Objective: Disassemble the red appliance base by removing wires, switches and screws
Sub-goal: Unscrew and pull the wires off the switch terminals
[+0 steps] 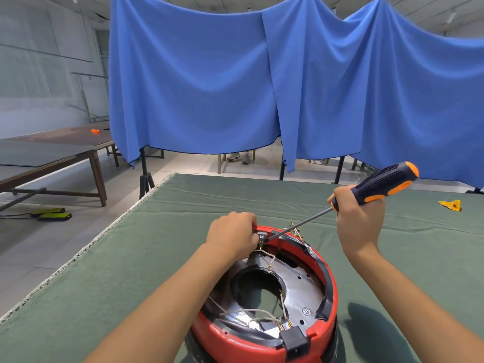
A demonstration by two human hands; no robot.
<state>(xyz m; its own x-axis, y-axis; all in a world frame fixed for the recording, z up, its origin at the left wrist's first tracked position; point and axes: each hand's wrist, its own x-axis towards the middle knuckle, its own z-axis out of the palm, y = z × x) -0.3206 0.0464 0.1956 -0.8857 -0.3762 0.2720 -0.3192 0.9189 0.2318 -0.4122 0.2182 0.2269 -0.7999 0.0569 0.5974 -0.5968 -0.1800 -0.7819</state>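
Observation:
The round red appliance base point(330, 292) lies open side up on the green cloth near the front edge, with a grey metal plate, white wires point(251, 311) and a black connector block point(294, 339) inside. My left hand point(233, 235) grips a small black switch point(262, 236) at the base's far rim. My right hand point(360, 218) holds a screwdriver point(379, 186) with a black and orange handle. Its thin shaft slants down to the left and its tip touches the switch.
The green cloth covers the table point(117, 271), whose left edge runs diagonally. A small yellow piece point(451, 205) lies at the far right. Blue curtains point(235, 87) hang behind. Brown tables point(52, 153) and yellow-black items point(52, 214) on the floor stand to the left.

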